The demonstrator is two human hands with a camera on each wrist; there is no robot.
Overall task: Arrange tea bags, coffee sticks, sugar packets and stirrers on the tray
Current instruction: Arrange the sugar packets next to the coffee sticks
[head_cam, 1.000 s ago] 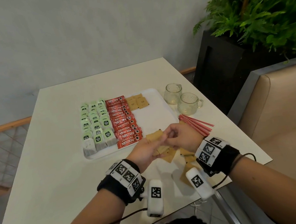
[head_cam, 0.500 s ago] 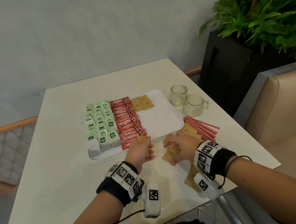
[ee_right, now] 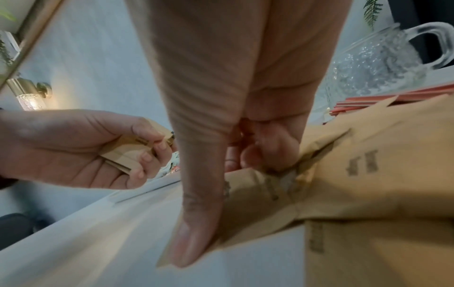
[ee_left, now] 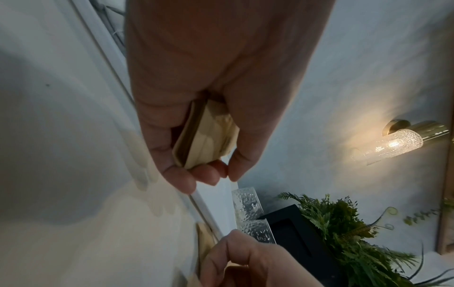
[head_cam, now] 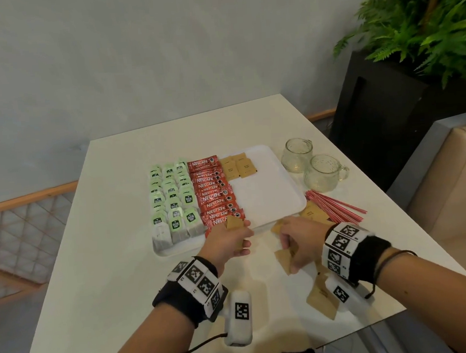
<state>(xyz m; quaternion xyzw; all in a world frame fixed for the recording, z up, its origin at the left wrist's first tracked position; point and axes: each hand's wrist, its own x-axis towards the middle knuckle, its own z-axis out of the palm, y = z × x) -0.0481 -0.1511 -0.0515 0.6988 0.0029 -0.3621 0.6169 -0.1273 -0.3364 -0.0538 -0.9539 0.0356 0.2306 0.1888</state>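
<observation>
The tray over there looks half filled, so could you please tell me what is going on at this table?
A person is stocking the white tray. Tea bags and coffee sticks already sit on it in rows, with a few sugar packets at the far end. The left hand holds a small stack of sugar packets by the tray's near edge, while the right hand gathers loose ones from the table. The red stirrers lie beside the tray.

- The left hand (head_cam: pixel 228 241), gripping a small stack of sugar packets (head_cam: pixel 233 222), now sits apart from the right hand (head_cam: pixel 299 240).
- The right hand now presses down on loose packets (head_cam: pixel 284 258) on the worktop (head_cam: pixel 117 267).
</observation>
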